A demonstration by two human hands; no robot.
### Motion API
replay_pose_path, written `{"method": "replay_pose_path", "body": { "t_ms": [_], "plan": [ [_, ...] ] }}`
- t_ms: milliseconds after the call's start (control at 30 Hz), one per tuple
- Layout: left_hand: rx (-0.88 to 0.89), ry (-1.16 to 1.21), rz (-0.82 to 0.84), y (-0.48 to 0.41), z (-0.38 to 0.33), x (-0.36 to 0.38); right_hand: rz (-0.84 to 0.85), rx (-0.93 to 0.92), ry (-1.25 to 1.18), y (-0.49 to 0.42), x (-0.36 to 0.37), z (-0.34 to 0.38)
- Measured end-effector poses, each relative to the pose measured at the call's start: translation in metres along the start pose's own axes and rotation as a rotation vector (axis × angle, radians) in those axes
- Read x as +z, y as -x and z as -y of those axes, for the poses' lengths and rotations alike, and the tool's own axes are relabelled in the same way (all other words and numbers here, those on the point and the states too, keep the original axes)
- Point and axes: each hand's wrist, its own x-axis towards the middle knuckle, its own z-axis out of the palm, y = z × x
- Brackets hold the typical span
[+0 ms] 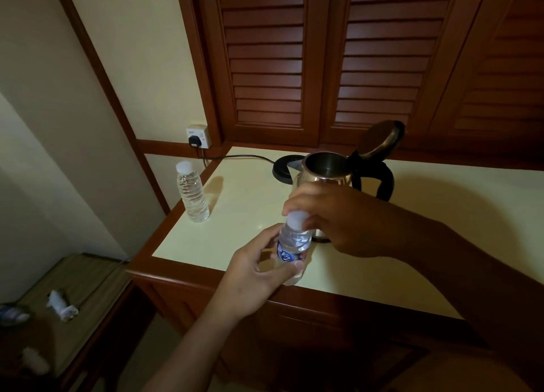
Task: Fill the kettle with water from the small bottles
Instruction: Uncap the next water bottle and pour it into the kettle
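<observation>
The left hand [259, 271] grips a small bottle [294, 244] upright over the counter [382, 244]; the right hand [329, 218] pinches its white cap [295, 219], before the open kettle [326, 170].

The kettle [326, 176] stands on the table [412, 215], its base [284, 169] behind-left, a bottle [192, 193] farther left.

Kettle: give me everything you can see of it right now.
The kettle is shiny metal, upright on the cream countertop, off its black base, which lies behind it to the left. Its hinged lid stands open; the black handle faces right. The inside is dark, water level unreadable. The right hand hides its lower body; no hands visibly touch it.
</observation>
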Motion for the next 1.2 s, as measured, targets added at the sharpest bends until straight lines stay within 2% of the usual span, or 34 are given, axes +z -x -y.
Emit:
{"method": "replay_pose_path", "body": {
  "t_ms": [233, 367, 567, 700, 767, 867, 1100, 1200],
  "plan": [
    [0.038, 0.011, 0.171, -0.007, -0.009, 0.006, -0.073, -0.034, -0.08, 0.029, -0.013, 0.0],
    [0.051, 0.007, 0.224, -0.012, -0.011, 0.013, -0.203, 0.017, -0.113, 0.047, -0.008, -0.006],
    [0.036, 0.043, 0.203, -0.015, -0.006, 0.023, -0.523, 0.232, -0.186, 0.071, 0.026, -0.02],
    [0.019, 0.05, 0.183, -0.018, -0.006, 0.026, -0.621, 0.486, -0.263, 0.088, 0.073, -0.033],
    [0.011, 0.045, 0.165, -0.019, -0.005, 0.027, -0.617, 0.611, -0.255, 0.093, 0.097, -0.046],
    [0.014, 0.041, 0.13, -0.022, -0.003, 0.025, -0.445, 0.724, -0.07, 0.094, 0.122, -0.061],
    [0.033, 0.008, 0.097, -0.028, -0.009, 0.022, -0.406, 0.732, -0.001, 0.098, 0.134, -0.066],
    [0.039, -0.017, 0.069, -0.032, -0.011, 0.017, -0.337, 0.709, 0.078, 0.098, 0.138, -0.065]
  ]
}}
